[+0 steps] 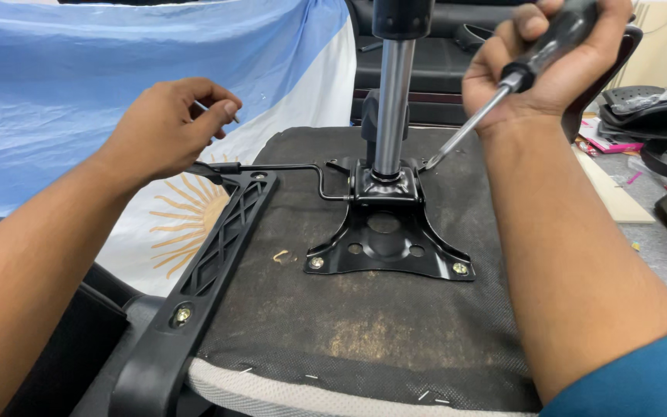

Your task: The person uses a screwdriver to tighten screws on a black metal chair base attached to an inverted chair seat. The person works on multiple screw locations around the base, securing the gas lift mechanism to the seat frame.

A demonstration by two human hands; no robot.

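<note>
A: Gripping the black-handled screwdriver, the right hand is clamped fully round the handle. Where does the shaft run?

B: Down and leftward from that grip; the tip meets the black metal mounting plate beside the chrome column.

A: And the left hand?

B: Its fingertips are pinched together on a thin metal pin. Just below that pinch lies the lever rod, beside the plastic armrest bracket.

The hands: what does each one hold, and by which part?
The right hand holds a screwdriver by its black handle. The left hand pinches a small thin metal piece by one end.
</note>
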